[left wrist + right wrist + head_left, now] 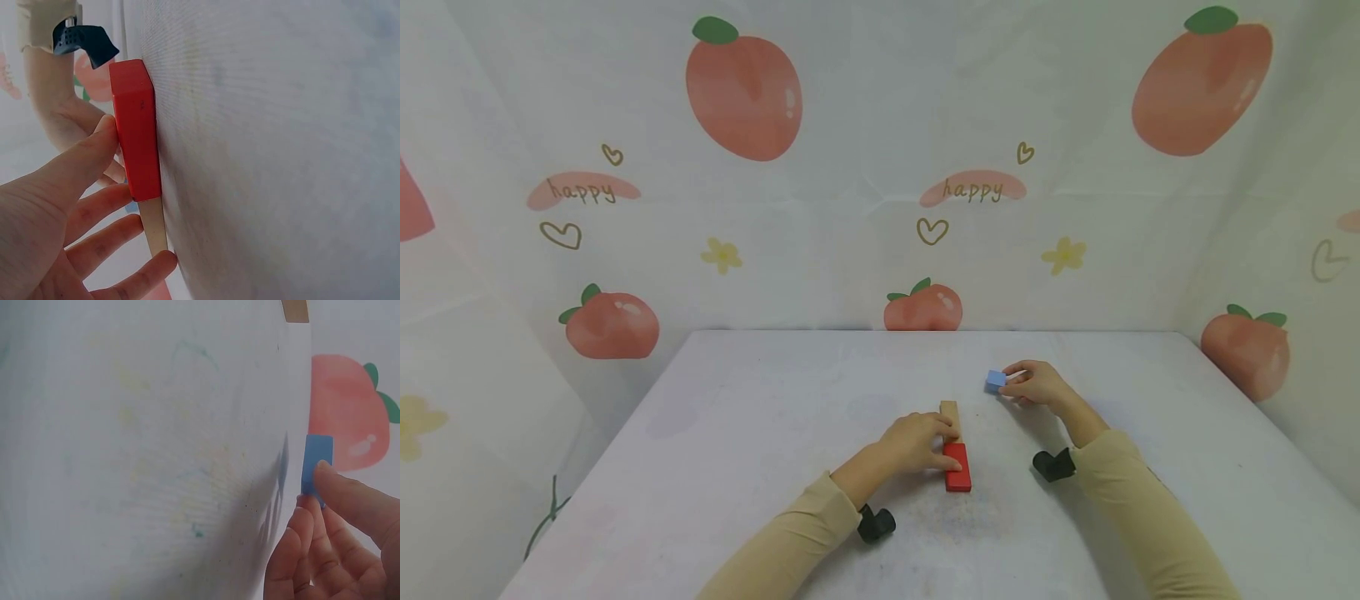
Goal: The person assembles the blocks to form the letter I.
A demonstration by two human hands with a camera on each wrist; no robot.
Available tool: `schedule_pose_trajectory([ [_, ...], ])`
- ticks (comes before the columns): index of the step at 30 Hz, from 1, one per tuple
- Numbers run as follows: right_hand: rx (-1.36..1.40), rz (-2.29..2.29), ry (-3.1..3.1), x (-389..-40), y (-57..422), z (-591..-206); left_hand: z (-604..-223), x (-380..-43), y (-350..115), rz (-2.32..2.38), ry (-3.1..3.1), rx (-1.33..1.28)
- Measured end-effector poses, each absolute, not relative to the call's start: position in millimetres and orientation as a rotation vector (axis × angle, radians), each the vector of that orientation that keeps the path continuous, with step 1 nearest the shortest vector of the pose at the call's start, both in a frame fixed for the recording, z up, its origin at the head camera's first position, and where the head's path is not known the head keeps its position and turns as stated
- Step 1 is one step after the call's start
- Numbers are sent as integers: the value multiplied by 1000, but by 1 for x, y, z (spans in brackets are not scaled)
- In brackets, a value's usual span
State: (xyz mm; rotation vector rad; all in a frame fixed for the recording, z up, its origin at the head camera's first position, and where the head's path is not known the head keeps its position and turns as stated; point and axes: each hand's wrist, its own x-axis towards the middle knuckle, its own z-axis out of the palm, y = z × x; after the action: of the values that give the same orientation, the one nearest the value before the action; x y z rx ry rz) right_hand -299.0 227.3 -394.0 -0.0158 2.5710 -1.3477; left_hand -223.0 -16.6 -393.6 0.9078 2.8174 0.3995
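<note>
A red block (959,480) lies flat on the white tabletop, end to end with a plain wooden block (949,407) beyond it. My left hand (912,443) is over them from the left. Its thumb touches the red block (136,131) and its fairly straight, spread fingers touch the wooden block (154,225). Farther back and to the right, my right hand (1039,385) pinches a small blue block (995,382) between thumb and fingers. In the right wrist view the blue block (318,450) is held just off the table, with a shadow beside it.
The white table (760,433) ends at the back against a pale curtain (850,108) printed with peaches. Dark wrist mounts (877,525) stick out below both sleeves. A wooden block's end shows at the top of the right wrist view.
</note>
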Motion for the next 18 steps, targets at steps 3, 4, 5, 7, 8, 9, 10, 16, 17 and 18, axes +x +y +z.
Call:
schedule_pose_trajectory([
  [3, -7, -1345, 2567, -298, 225, -393, -394, -223, -17, 397, 2819, 912],
  [4, -1, -1344, 2568, -298, 225, -392, -394, -223, -17, 397, 2819, 913],
  [5, 2, -1340, 2569, -297, 224, -392, -394, -223, -17, 396, 2820, 913],
  [7, 4, -1325, 2575, -297, 223, -392, -394, -223, -17, 394, 2821, 915],
  [8, 7, -1320, 2578, -297, 222, -392, -394, -223, -16, 394, 2822, 917],
  [9, 15, -1317, 2579, -297, 221, -392, -395, -224, -16, 394, 2822, 920],
  [10, 14, -1313, 2582, -297, 220, -392, -395, -224, -16, 392, 2824, 924],
  [16, 12, -1302, 2590, -299, 217, -393, -396, -226, -16, 387, 2827, 942],
  [17, 16, -1301, 2589, -299, 216, -393, -396, -226, -16, 388, 2826, 942],
  [18, 11, -1302, 2589, -298, 216, -393, -396, -226, -16, 390, 2825, 942],
])
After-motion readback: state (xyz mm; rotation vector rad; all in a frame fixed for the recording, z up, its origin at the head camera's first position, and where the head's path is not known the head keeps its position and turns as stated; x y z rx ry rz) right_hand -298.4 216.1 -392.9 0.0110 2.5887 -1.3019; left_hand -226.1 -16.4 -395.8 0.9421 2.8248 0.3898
